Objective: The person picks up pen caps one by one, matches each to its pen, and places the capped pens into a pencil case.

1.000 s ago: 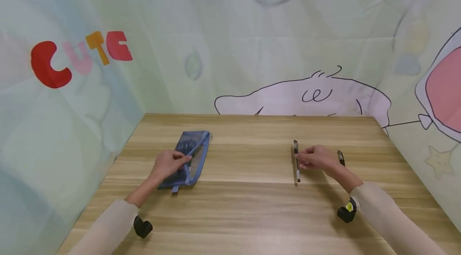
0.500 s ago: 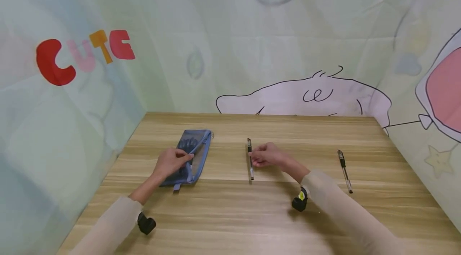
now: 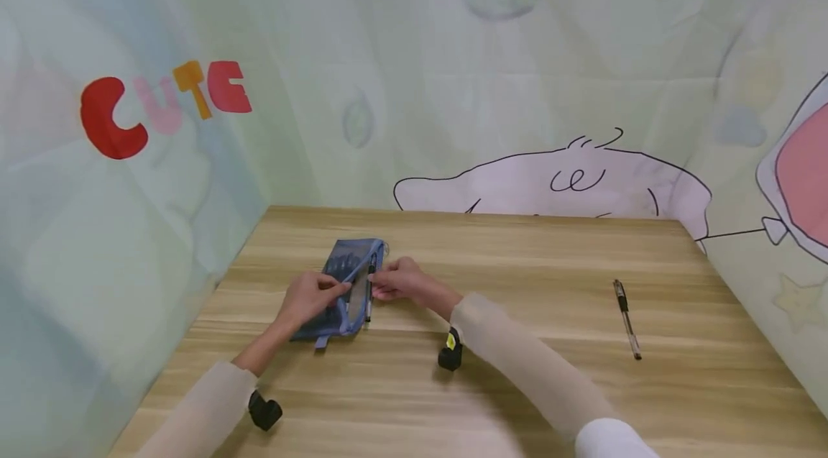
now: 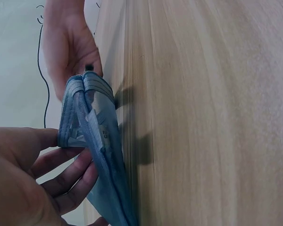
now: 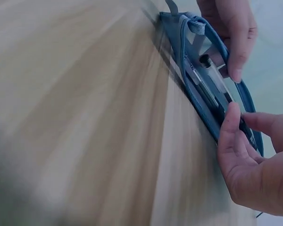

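Observation:
A blue mesh zip pencil case point(image 3: 309, 328) lies on the left part of the table, its mouth spread toward the right. My left hand point(image 3: 313, 297) pinches the upper edge of that mouth between thumb and fingers, as the left wrist view also shows. Between the fingertips of my right hand point(image 3: 402, 279) is a black-capped clear pen point(image 3: 369, 308), held lengthwise right at the opening. In the right wrist view this pen point(image 5: 218, 80) overlaps the mouth, and another pen point(image 5: 201, 85) shows inside the case. Part of the held pen is hidden by my fingers.
Another black-capped clear pen point(image 3: 626, 319) lies on the right side of the wooden table point(image 3: 491, 386). A printed curtain point(image 3: 362, 26) hangs behind the table and along its left side.
My right hand has carried the pen leftward across the table to the pencil case's mouth. My left hand keeps its pinch on the case edge. The other pen has come into full view.

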A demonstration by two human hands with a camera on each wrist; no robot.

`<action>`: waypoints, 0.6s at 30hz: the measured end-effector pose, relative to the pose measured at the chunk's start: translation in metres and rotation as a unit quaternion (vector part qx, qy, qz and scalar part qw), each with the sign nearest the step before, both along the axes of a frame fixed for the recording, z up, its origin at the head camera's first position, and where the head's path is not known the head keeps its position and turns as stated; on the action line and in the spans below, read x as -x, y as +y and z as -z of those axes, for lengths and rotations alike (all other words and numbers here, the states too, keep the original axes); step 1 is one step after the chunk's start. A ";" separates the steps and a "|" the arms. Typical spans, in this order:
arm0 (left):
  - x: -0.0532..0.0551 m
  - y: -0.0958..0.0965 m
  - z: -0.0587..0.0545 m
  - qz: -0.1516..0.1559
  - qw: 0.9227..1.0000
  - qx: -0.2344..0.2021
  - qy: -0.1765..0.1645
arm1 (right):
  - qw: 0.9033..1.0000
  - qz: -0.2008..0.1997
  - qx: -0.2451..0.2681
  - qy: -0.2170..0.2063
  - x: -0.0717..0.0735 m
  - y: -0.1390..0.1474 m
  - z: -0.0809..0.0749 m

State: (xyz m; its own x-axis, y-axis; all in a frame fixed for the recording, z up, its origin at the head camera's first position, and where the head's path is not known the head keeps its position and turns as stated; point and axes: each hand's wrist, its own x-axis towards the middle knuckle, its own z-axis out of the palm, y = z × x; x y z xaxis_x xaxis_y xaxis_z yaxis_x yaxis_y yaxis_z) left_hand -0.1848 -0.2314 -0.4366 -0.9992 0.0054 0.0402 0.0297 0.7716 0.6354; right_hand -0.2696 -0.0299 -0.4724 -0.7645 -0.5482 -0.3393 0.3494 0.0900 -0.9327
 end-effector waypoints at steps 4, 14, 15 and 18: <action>-0.001 0.002 0.002 0.001 1.000 -0.002 -0.001 | 0.999 0.033 -0.017 0.025 0.001 -0.016 0.000; 0.005 0.004 0.005 -0.006 1.000 0.005 0.005 | 0.992 0.070 -0.044 0.090 -0.004 -0.037 -0.001; 0.005 0.003 0.005 -0.007 1.000 0.005 0.005 | 0.993 0.069 -0.041 0.093 -0.005 -0.039 -0.002; 0.005 0.001 0.004 -0.008 1.000 0.008 0.001 | 0.994 0.058 -0.029 0.090 -0.004 -0.040 -0.003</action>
State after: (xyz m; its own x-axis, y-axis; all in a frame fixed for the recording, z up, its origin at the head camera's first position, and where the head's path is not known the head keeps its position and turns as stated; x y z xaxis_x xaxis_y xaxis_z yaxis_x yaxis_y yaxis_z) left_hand -0.1897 -0.2308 -0.4401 -0.9990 -0.0098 0.0432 0.0193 0.7819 0.6231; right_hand -0.2655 -0.0696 -0.4698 -0.8727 -0.4363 -0.2191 0.1883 0.1134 -0.9755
